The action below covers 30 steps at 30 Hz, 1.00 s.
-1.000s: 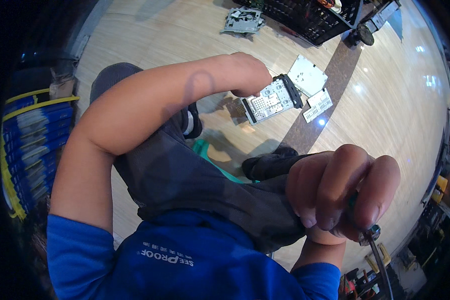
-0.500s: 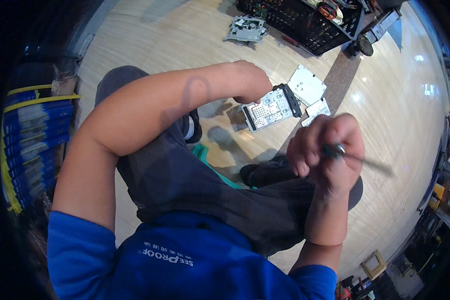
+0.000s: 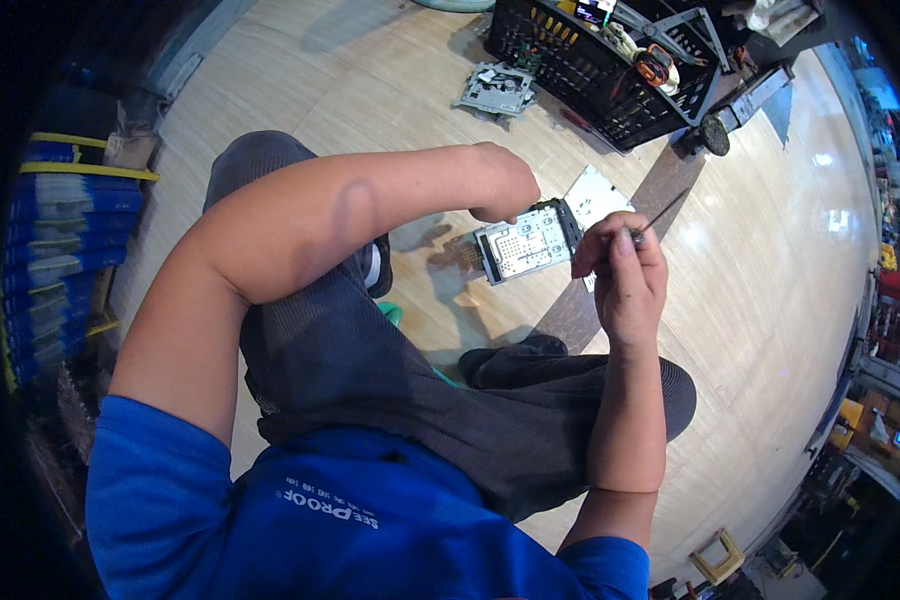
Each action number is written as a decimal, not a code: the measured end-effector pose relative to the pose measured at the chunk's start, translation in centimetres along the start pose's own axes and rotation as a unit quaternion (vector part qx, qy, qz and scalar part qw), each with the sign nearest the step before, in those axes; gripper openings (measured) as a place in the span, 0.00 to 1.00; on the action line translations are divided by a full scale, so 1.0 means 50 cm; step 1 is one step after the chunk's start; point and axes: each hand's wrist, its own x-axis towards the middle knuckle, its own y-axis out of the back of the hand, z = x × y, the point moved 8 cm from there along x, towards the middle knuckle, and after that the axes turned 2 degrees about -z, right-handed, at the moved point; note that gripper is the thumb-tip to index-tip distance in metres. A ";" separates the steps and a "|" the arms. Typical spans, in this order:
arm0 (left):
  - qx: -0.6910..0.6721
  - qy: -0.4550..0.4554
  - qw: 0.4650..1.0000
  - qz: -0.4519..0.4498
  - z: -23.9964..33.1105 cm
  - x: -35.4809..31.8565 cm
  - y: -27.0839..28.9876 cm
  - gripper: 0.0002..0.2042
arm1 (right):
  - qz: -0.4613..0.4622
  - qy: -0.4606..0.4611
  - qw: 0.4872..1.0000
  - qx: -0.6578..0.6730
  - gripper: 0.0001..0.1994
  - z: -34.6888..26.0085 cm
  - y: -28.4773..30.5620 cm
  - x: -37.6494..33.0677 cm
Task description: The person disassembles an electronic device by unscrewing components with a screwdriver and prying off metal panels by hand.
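My left hand [image 3: 507, 184] is closed at the far edge of a silver metal-cased electronic unit [image 3: 530, 245] with a black front, gripping it there; its fingertips are largely hidden. The unit lies on the floor, its perforated plate facing up. Just right of it, my right hand [image 3: 625, 255] is raised with the fingers pinched round a screwdriver [image 3: 667, 209]. The thin shaft points up and to the right, away from the unit, and the handle is mostly hidden in the hand. Behind the right hand lies a loose white metal cover plate [image 3: 597, 195].
A black plastic crate [image 3: 600, 85] holding tools and cables stands at the far side. Left of it lies a removed metal mechanism [image 3: 496, 89]. Blue packages [image 3: 70, 240] are stacked at the left, and a yellowish frame [image 3: 717, 556] rests at the lower right.
My right hand has moved away from me and left, nearer the unit, and turned so the screwdriver shaft points up and right. My left hand stays at the unit. The view has shifted slightly.
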 end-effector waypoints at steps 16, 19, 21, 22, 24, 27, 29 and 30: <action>-0.017 0.028 0.999 0.017 -0.047 -0.024 -0.004 0.15 | 0.060 -0.003 0.964 -0.259 0.07 -0.019 0.014 0.006; -0.021 0.044 0.999 0.003 -0.067 -0.003 -0.032 0.17 | 0.091 0.022 0.960 -0.263 0.08 -0.054 0.065 0.020; -0.028 0.061 0.998 -0.003 -0.085 0.021 -0.061 0.19 | 0.115 0.049 0.951 -0.284 0.08 -0.077 0.105 0.028; -0.035 0.063 0.997 -0.004 -0.094 0.034 -0.079 0.20 | 0.135 0.060 0.940 -0.306 0.08 -0.085 0.125 0.031; -0.050 0.067 0.996 -0.006 -0.109 0.065 -0.117 0.21 | 0.160 0.056 0.938 -0.301 0.08 -0.091 0.164 0.039; -0.183 0.118 0.971 0.096 -0.128 0.102 -0.162 0.27 | 0.178 0.073 0.939 -0.285 0.09 -0.098 0.198 0.045; -0.347 0.185 0.893 0.221 -0.132 0.103 -0.200 0.33 | 0.202 0.064 0.938 -0.273 0.08 -0.098 0.218 0.041; -0.386 0.242 0.850 0.265 -0.119 0.098 -0.233 0.35 | 0.192 0.080 0.936 -0.283 0.08 -0.103 0.216 0.039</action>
